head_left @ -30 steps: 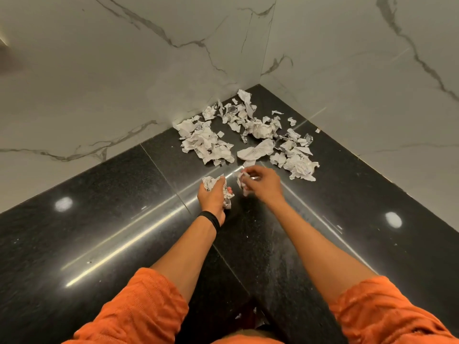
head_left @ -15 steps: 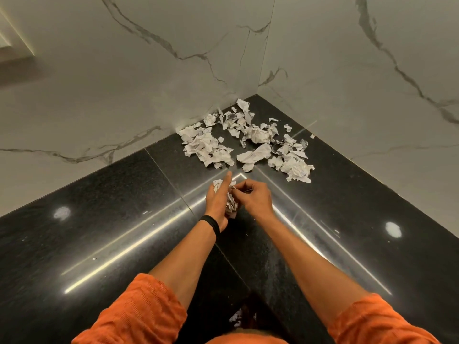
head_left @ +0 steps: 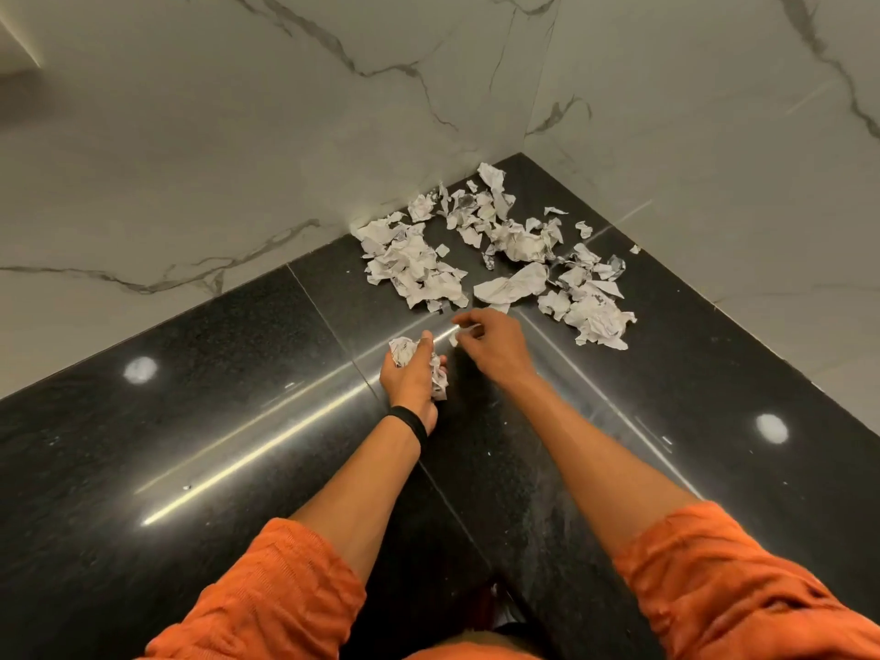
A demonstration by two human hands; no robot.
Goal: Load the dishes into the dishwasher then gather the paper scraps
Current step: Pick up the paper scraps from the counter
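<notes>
Torn and crumpled white paper scraps (head_left: 500, 259) lie heaped in the corner of a black stone counter (head_left: 238, 397). My left hand (head_left: 412, 378) grips a wad of gathered scraps (head_left: 440, 378), which sticks out on both sides of the fist. My right hand (head_left: 493, 347) hovers just right of it, at the near edge of the heap. Its fingers are loosely curled, and the fingertips sit over a tiny scrap (head_left: 453, 341). I cannot see anything firmly held in it. No dishes or dishwasher are in view.
Marble walls (head_left: 285, 135) close in the counter on the left and the far right and meet behind the heap. Bright light spots and streaks reflect off the glossy counter. My orange sleeves (head_left: 743, 578) fill the bottom of the view.
My right hand passed its scrap into the wad in my left hand, then drew away to the right toward the heap. The left hand stayed in place, gripping the wad.
</notes>
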